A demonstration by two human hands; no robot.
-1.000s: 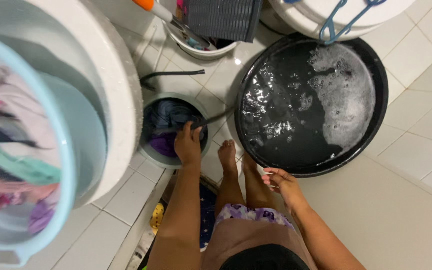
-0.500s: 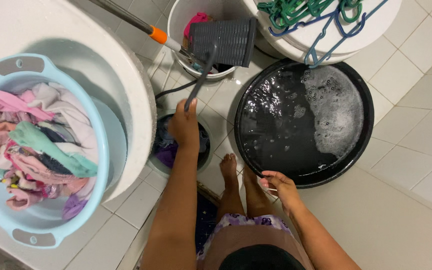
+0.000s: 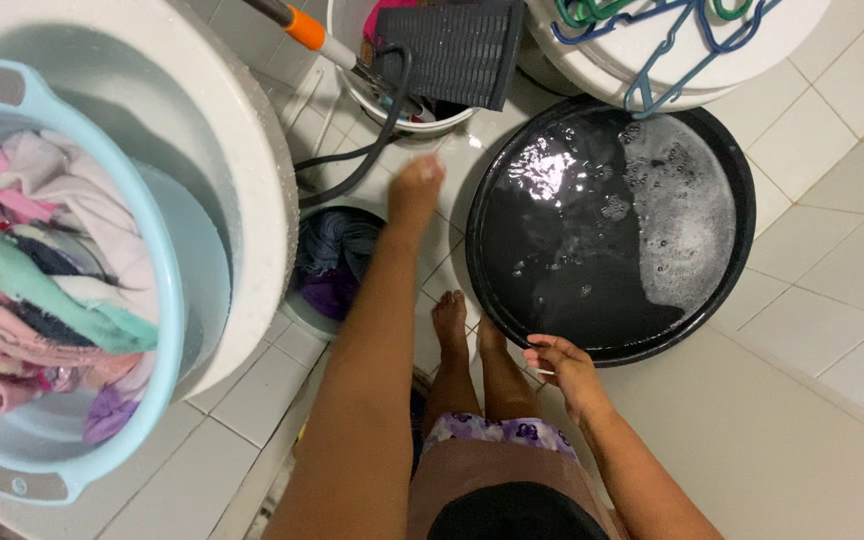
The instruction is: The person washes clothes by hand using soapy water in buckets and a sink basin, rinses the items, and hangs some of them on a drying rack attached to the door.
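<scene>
A pale tiled floor (image 3: pixel 832 290) fills the frame, wet and glossy near the middle. I see my left hand (image 3: pixel 416 187) raised at upper centre, blurred, so I cannot tell whether it grips anything; the dark hose (image 3: pixel 372 140) curves just to its left, above a small bucket (image 3: pixel 337 262) of dark clothes. My right hand (image 3: pixel 564 366) sits at lower centre, fingers loosely curled on the rim of the black basin (image 3: pixel 742 170) of soapy water. At left, a light-blue tub (image 3: pixel 157 300) of laundry rests in a white drum (image 3: pixel 252 150).
</scene>
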